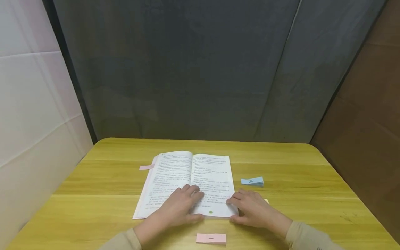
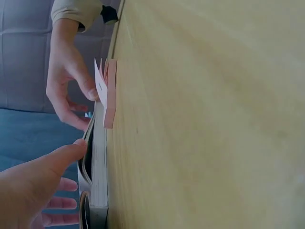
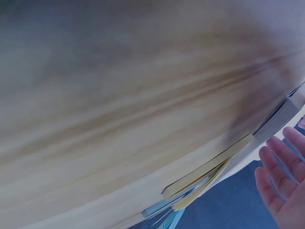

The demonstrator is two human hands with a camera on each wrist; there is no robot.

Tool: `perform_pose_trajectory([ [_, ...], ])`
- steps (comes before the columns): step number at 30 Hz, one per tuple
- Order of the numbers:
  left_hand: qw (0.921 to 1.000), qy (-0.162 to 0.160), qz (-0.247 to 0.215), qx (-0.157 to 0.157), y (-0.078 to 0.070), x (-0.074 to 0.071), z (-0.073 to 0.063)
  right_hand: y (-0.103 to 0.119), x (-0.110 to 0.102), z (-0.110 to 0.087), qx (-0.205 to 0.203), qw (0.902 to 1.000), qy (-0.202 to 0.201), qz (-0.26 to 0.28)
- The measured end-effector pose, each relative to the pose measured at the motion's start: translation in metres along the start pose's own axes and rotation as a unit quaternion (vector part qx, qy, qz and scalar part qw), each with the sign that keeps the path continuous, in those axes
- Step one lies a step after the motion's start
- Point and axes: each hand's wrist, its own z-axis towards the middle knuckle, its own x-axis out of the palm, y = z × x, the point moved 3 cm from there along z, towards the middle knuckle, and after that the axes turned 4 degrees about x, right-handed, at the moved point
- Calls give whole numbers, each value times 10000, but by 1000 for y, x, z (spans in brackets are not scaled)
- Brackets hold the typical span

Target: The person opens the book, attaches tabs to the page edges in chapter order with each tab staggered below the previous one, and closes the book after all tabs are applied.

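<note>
Book (image 1: 214,170) on table (image 1: 112,173); front pad (image 1: 210,238) before it, side pad (image 1: 252,181) to its right, tab (image 1: 146,167) at left edge.

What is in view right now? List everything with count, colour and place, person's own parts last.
Open book: one, white pages with dark print, on the table
Pink tab: one, pink, sticking out from the book's left edge
Pink pad: one, pink, in front of the book
Blue pad: one, blue, right of the book
Yellow pad: one, yellow, right of the book, mostly hidden in the head view
Table: one, yellowish wood, under everything
Cloth walls: three, white left, dark grey behind, brown right
Left hand: one, bare, over the book's lower part
Right hand: one, bare, at its lower right corner
Sleeves: two, beige, at the wrists
</note>
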Motion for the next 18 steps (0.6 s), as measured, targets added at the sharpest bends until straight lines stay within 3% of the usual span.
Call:
perform_pose_trajectory([
  [8, 9987, -341, -364, -37, 9, 1, -1, 0, 0, -1, -26, 10000, -34, -70],
  [18, 9967, -393, -709, -59, 14, 0, -4, 0, -1, -2, 154, 9996, 189, -124],
])
